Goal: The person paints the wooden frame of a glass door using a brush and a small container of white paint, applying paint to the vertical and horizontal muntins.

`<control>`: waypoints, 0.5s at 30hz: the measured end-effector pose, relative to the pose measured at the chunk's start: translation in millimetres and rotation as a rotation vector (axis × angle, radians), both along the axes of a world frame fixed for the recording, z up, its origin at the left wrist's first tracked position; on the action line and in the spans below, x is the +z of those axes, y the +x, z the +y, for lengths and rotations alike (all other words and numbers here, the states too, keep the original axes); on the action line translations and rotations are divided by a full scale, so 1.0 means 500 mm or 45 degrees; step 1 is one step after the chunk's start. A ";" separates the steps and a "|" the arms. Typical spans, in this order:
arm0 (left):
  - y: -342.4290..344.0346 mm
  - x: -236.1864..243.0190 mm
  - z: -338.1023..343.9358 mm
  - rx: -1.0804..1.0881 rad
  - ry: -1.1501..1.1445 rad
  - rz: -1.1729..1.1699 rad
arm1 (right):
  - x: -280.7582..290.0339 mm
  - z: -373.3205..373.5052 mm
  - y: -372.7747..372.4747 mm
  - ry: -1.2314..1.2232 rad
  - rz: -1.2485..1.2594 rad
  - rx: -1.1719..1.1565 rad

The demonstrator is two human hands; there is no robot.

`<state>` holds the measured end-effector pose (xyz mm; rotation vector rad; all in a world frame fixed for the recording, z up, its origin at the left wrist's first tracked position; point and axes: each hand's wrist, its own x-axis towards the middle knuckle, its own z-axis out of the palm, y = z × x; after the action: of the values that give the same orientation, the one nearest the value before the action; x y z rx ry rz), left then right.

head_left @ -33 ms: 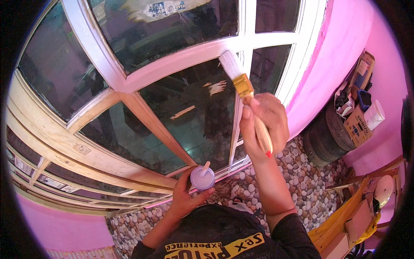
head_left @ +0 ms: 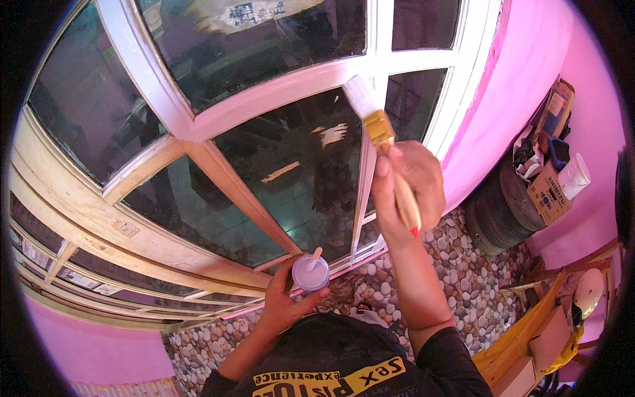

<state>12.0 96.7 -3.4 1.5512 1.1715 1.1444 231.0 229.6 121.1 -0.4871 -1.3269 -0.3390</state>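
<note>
In my right hand [head_left: 415, 188] is a paintbrush [head_left: 378, 127] with a pale wooden handle, a gold metal band and a red handle end. Its white-coated bristles lie at the crossing of the bars of a window frame [head_left: 284, 85]. My left hand [head_left: 289, 299] is wrapped round a small round tub [head_left: 310, 272] of whitish paint, held low near my body. A flat wooden stick [head_left: 315, 257] leans in the paint. White covers the upper bars, while the lower-left ones look tan and worn. Paint smears [head_left: 333, 134] mark the dark glass.
Pink wall [head_left: 522, 73] borders the frame on the right. Stacked dark tyres [head_left: 499, 208] stand there, with a cardboard box [head_left: 549, 195] and a white cup [head_left: 574, 175] on top. A wooden bench with yellow cloth [head_left: 503, 347] is at lower right. The floor [head_left: 456, 264] has a pebble pattern.
The paintbrush in my right hand has shifted slightly to the right along the bar. My left hand and the tub have stayed in place.
</note>
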 end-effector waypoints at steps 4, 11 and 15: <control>0.003 0.009 -0.005 0.012 -0.009 -0.032 | -0.010 0.007 0.011 -0.101 0.284 0.004; -0.001 0.001 -0.001 0.014 0.010 0.091 | 0.002 0.000 -0.014 0.099 -0.060 0.106; 0.008 0.017 -0.005 0.040 0.006 0.029 | 0.002 0.009 -0.007 0.019 0.015 0.005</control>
<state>16.0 94.4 5.2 1.5580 1.2130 1.1539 227.6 234.2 122.1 -0.4737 -1.3128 -0.3420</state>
